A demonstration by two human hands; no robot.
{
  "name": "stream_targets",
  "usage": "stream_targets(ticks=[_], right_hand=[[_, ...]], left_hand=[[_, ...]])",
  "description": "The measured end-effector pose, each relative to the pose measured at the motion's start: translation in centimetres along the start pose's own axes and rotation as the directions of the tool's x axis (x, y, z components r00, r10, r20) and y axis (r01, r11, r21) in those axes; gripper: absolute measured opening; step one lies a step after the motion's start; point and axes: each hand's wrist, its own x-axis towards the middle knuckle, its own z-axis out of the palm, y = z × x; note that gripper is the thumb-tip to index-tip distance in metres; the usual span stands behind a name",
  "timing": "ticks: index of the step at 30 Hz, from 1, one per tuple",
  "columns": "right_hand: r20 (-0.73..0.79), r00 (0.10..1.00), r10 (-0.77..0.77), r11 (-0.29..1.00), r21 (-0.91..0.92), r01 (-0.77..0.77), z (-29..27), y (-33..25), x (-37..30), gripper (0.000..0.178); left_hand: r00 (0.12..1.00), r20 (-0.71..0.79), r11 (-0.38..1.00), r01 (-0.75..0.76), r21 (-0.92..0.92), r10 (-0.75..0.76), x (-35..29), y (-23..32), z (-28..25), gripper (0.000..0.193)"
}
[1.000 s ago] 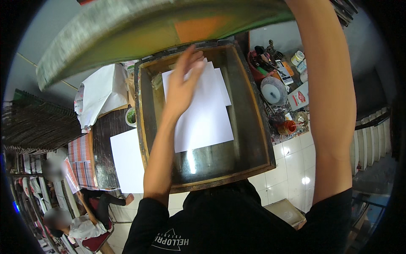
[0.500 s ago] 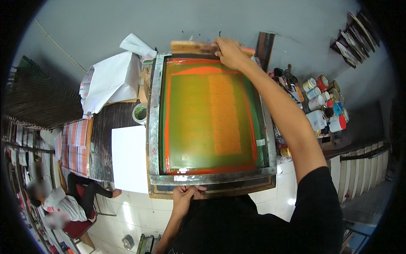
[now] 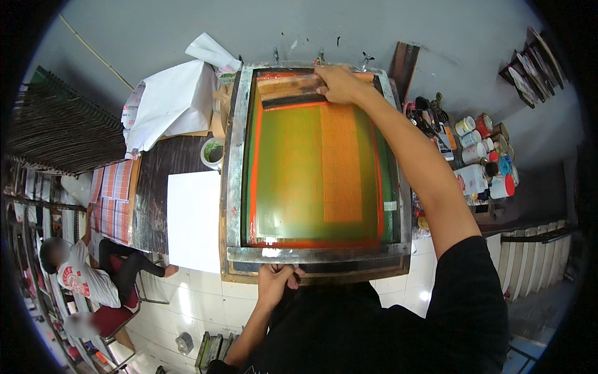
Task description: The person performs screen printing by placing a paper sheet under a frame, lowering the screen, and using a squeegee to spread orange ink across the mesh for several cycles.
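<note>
A silk-screen printing screen (image 3: 289, 165) with green mesh lies in front of me inside a grey metal frame (image 3: 234, 162). A paler orange block runs down its right half, and wet orange ink lines its edges. At the far end, my right hand (image 3: 339, 84) is closed round the wooden handle of a wide squeegee (image 3: 288, 90). The squeegee lies across the mesh, its dark blade toward me and ink along it. My left hand (image 3: 274, 283) has its fingers curled at the frame's near bar; their tips are partly hidden.
White paper sheets (image 3: 194, 218) lie left of the frame, near a tape roll (image 3: 212, 153) and a large white paper bundle (image 3: 180, 103). Paint jars (image 3: 476, 149) crowd the right side. A seated person (image 3: 87, 268) is at lower left beside printed sheets (image 3: 112, 199).
The squeegee has come from the frame's far edge down onto the mesh, its blade now on the far ink band. My left hand stays at the near bar. The view has shifted slightly.
</note>
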Motion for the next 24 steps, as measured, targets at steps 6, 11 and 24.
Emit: stream_targets(ticks=[6,11,24], right_hand=[[-0.007,0.999,-0.035,0.998,0.042,0.036,0.8,-6.0,-8.6,0.03],[-0.082,0.996,0.021,0.995,0.103,-0.013,0.3,-15.3,-20.4,0.027],[-0.098,0.983,0.155,0.975,0.176,-0.136,-1.8,-21.5,-25.9,0.038]], left_hand=[[0.999,0.014,0.999,-0.044,-0.007,0.044,-0.1,0.8,0.5,0.025],[0.997,0.055,0.998,-0.053,0.024,0.051,-0.1,0.3,0.1,0.023],[0.944,0.272,0.852,0.294,-0.434,-0.188,0.2,1.0,-1.6,0.034]])
